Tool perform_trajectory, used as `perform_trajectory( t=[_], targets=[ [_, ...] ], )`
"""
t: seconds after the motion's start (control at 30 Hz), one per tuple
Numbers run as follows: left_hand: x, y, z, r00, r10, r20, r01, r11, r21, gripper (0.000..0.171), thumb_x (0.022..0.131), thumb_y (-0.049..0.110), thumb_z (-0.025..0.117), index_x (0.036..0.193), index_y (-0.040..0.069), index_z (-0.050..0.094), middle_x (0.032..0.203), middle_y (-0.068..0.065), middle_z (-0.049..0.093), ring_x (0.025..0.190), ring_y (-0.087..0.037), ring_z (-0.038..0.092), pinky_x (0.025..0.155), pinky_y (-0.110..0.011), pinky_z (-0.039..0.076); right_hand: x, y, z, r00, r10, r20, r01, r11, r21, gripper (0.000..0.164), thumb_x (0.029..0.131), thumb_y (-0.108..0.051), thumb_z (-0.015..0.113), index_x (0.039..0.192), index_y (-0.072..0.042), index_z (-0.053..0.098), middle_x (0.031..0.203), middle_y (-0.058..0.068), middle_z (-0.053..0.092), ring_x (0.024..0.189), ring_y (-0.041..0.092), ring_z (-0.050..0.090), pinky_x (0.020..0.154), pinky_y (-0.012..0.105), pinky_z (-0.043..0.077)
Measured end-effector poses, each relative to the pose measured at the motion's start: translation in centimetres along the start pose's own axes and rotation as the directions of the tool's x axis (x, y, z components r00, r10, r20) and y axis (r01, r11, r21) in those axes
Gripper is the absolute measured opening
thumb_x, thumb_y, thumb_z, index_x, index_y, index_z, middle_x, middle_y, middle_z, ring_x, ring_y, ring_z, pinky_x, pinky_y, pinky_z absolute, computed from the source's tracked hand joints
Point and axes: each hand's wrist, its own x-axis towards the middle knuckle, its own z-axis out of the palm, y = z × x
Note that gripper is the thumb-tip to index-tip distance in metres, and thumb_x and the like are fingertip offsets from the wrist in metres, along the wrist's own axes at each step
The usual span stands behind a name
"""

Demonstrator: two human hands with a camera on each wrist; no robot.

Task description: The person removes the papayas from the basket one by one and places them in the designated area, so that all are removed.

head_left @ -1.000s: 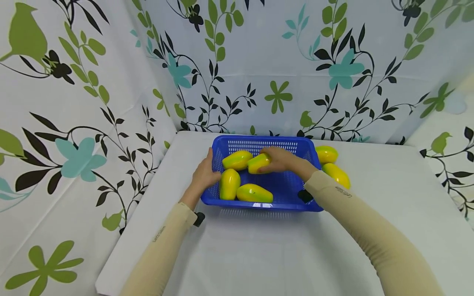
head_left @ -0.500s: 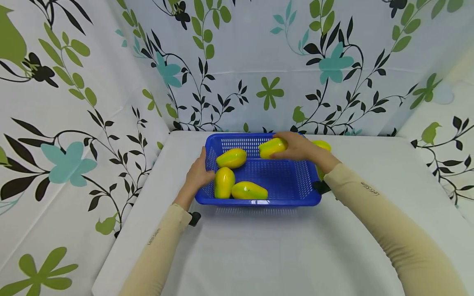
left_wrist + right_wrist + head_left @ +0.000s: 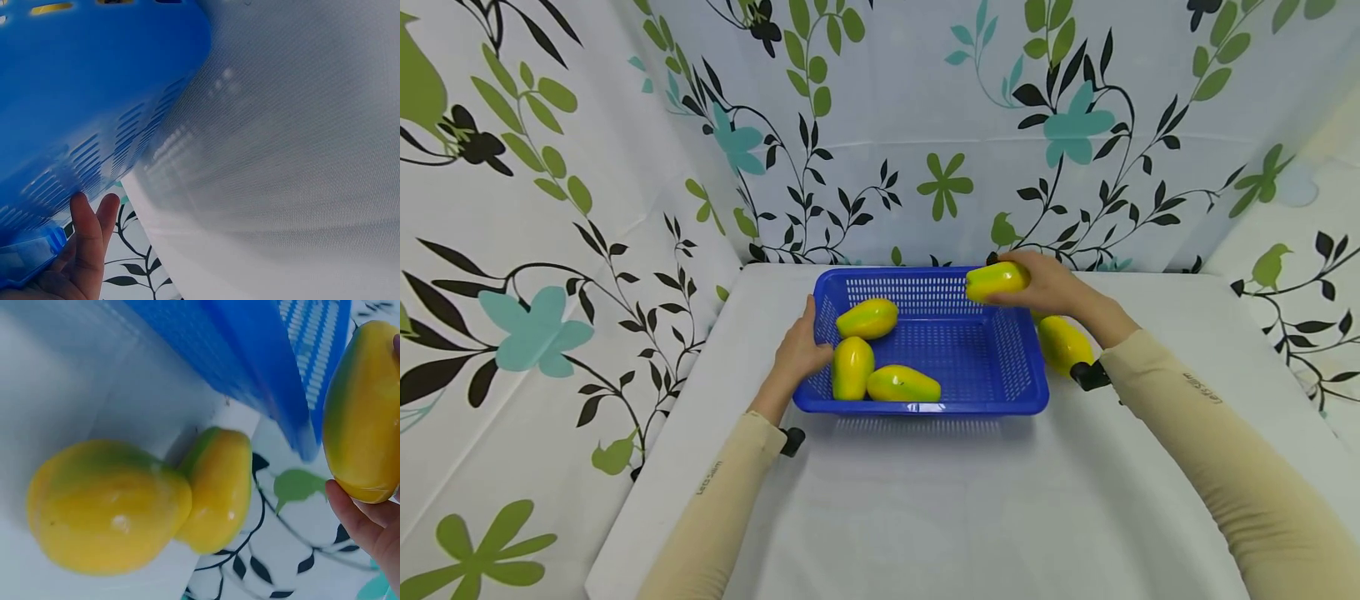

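My right hand (image 3: 1051, 285) grips a yellow papaya (image 3: 996, 282) with greenish streaks, held up over the back right corner of the blue plastic basket (image 3: 970, 408). In the right wrist view, fingertips rest against the lower end of the held papaya (image 3: 362, 419). At the basket's left side my left hand (image 3: 796, 354) holds the rim, thumb over the edge and fingers along the outer wall. Inside lie three papayas: one at the back left (image 3: 867, 319), one upright at the front left (image 3: 853, 368) and one along the front (image 3: 904, 384).
Right of the basket, two more papayas lie on the white table (image 3: 925, 500): a nearer one (image 3: 109, 506) and one touching it (image 3: 215, 487), mostly hidden by my right hand in the head view. A leaf-patterned curtain (image 3: 880, 125) rises behind and beside the table.
My right hand has lifted the papaya from among the others in the basket and carried it right, to the back right rim. The left hand stays on the basket's left side.
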Motion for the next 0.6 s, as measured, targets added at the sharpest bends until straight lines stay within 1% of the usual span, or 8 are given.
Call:
perform_trajectory(
  t=[0.17,0.3,0.43,0.6],
  targets=[
    [0.0,0.0,0.0,1.0,0.001,0.002,-0.001,1.0,-0.005,0.098,0.075,0.013,0.054,0.159,0.006,0.004,0.151,-0.029,0.036,0.127,-0.043,0.047,0.099,-0.06,0.041,-1.1,2.0,-1.3,0.997,0.063,-0.042,-0.062,0.998,0.019,0.08,0.087,-0.047,0.069,0.146,-0.001,0.041,0.13,0.024,0.052,0.106,0.038,0.052,0.092,0.054,0.045],
    [-0.1,0.2,0.0,1.0,0.004,0.003,-0.004,1.0,-0.003,0.098,0.075,0.013,0.054,0.159,0.005,0.003,0.15,-0.029,0.036,0.128,-0.044,0.046,0.1,-0.06,0.041,-2.1,3.9,-2.1,0.992,0.111,-0.064,-0.11,0.994,0.019,0.083,0.087,-0.049,0.067,0.147,0.001,0.038,0.129,0.025,0.051,0.105,0.039,0.051,0.091,0.054,0.044],
    [-0.1,0.3,0.0,1.0,0.004,0.011,-0.004,1.0,0.002,0.097,0.076,0.013,0.053,0.158,0.005,0.002,0.151,-0.03,0.036,0.13,-0.044,0.045,0.101,-0.06,0.04,-3.1,5.9,-2.5,0.985,0.155,-0.076,-0.154,0.988,0.02,0.084,0.088,-0.05,0.065,0.147,0.003,0.036,0.127,0.027,0.05,0.103,0.039,0.05,0.089,0.053,0.043],
    [-0.3,0.3,-0.1,1.0,-0.004,0.013,0.004,1.0,0.001,0.097,0.077,0.013,0.053,0.159,0.006,0.002,0.151,-0.029,0.036,0.131,-0.044,0.044,0.102,-0.059,0.038,-4.4,8.1,-2.4,0.976,0.209,-0.068,-0.208,0.978,0.011,0.087,0.088,-0.054,0.063,0.146,0.005,0.036,0.124,0.027,0.05,0.102,0.039,0.048,0.086,0.051,0.043]
  ],
)
